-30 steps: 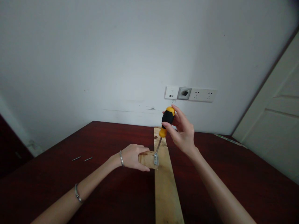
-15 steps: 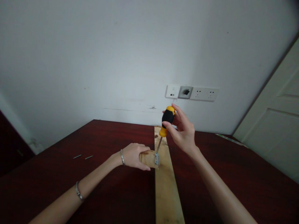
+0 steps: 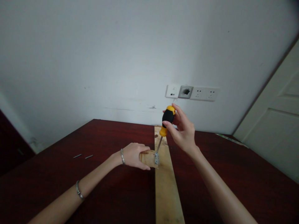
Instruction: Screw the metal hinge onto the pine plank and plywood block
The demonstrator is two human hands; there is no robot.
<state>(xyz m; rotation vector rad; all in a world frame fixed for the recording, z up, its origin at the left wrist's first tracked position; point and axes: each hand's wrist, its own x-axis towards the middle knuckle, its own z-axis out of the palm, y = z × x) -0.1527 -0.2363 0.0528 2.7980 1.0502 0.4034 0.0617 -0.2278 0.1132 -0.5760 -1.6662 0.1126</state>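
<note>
My right hand (image 3: 183,130) is closed round the black and yellow handle of a screwdriver (image 3: 166,119). Its shaft slants down to a small metal bracket (image 3: 156,159). The bracket sits where a small wooden block (image 3: 147,158) meets a long pale plank (image 3: 166,183). My left hand (image 3: 133,154) grips the block from the left and holds it against the plank's edge. Both pieces of wood lie on a dark red table (image 3: 105,186).
Two loose screws (image 3: 83,156) lie on the table at the left. A white wall with a row of sockets (image 3: 192,92) rises behind the table. A pale door (image 3: 275,124) stands at the right, and a thin strip (image 3: 230,139) lies by the table's far right edge.
The hands, screwdriver and block stay almost where they were. The view has shifted slightly.
</note>
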